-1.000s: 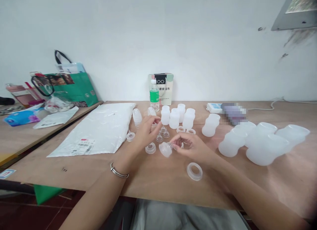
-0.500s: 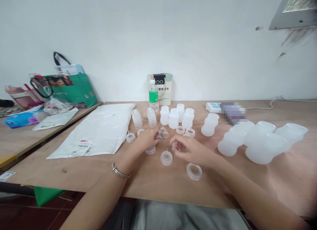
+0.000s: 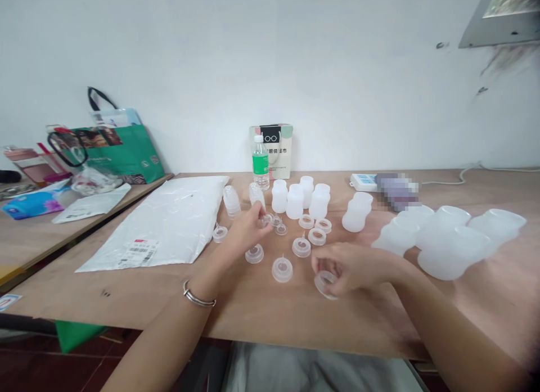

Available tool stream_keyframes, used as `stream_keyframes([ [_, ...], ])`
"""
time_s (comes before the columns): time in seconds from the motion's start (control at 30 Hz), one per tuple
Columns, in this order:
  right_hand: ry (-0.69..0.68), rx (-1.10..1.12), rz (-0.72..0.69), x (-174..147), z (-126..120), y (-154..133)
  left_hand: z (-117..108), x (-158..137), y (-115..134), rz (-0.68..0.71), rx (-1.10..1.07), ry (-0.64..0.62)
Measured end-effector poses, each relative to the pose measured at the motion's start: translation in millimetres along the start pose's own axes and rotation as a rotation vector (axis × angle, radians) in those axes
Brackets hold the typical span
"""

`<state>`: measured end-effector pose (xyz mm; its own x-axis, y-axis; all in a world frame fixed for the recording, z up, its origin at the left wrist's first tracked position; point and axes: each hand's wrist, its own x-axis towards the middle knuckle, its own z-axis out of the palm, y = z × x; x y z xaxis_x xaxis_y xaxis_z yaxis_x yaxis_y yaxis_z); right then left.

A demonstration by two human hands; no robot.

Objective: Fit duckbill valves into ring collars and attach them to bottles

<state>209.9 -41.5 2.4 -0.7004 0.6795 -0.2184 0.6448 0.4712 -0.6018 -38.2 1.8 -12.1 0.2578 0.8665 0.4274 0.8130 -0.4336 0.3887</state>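
My left hand (image 3: 248,230) pinches a small clear silicone nipple (image 3: 266,220) just above the table, beside a few similar nipples (image 3: 281,229). Fingers of my right hand (image 3: 352,266) close on the near edge of a translucent screw ring (image 3: 324,285), which looks tilted up. Between the hands sit rings with nipples fitted in them: one ring (image 3: 282,269) at the front, another ring (image 3: 301,247) behind it, and a third ring (image 3: 253,253) under my left wrist. Plain rings (image 3: 316,237) lie behind my right hand.
White wavy bottles (image 3: 295,201) stand at the back, with larger-looking ones (image 3: 447,251) at the right. Clear caps (image 3: 232,202), a water bottle (image 3: 260,164) and a paper bag (image 3: 282,156) are behind. A white plastic mailer (image 3: 169,220) covers the left side.
My right hand has left a nipple-fitted ring on the table and moved toward me onto the plain front ring. My left hand has lifted a nipple from the group.
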Motion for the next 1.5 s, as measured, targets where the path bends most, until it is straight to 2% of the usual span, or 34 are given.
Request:
stream_keyframes([
  [0.07, 0.047, 0.269, -0.093, 1, -6, -3, -2, 0, 4, 0.041, -0.109, 0.08],
  [0.17, 0.224, 0.767, -0.227, 11, -7, -7, -4, 1, 9, 0.125, -0.245, 0.178],
  [0.27, 0.319, 1.249, -0.249, 28, 3, -9, -6, 2, 11, 0.188, -0.313, 0.245],
  [0.33, 0.308, 1.465, -0.229, 40, 11, -10, -8, 2, 10, 0.224, -0.33, 0.259],
  [0.43, 0.321, 1.634, -0.207, 52, 19, -10, -10, -1, 10, 0.295, -0.373, 0.255],
  [0.57, 0.395, 1.72, -0.185, 59, 23, -8, -10, -6, 11, 0.467, -0.392, 0.275],
  [0.7, 0.404, 1.727, -0.179, 60, 26, -9, -11, -10, 18, 0.594, -0.275, 0.114],
  [0.77, 0.383, 1.712, -0.179, 60, 28, -10, -12, -10, 21, 0.634, -0.192, 0.072],
  [1.0, 0.385, 1.725, -0.214, 62, 31, -14, -9, -11, 19, 0.716, 0.111, 0.157],
  [1.1, 0.392, 1.742, -0.231, 62, 31, -16, -6, -11, 18, 0.692, 0.184, 0.235],
  [1.2, 0.328, 1.768, -0.254, 61, 34, -17, -4, -11, 20, 0.602, 0.176, 0.252],
  [1.33, 0.229, 1.763, -0.298, 61, 37, -17, -4, -12, 27, 0.531, 0.119, 0.095],
  [1.4, 0.233, 1.776, -0.291, 62, 38, -16, -3, -12, 30, 0.506, 0.077, 0.015],
  [1.5, 0.273, 1.794, -0.255, 63, 37, -14, -2, -12, 32, 0.473, 0.038, -0.02],
])
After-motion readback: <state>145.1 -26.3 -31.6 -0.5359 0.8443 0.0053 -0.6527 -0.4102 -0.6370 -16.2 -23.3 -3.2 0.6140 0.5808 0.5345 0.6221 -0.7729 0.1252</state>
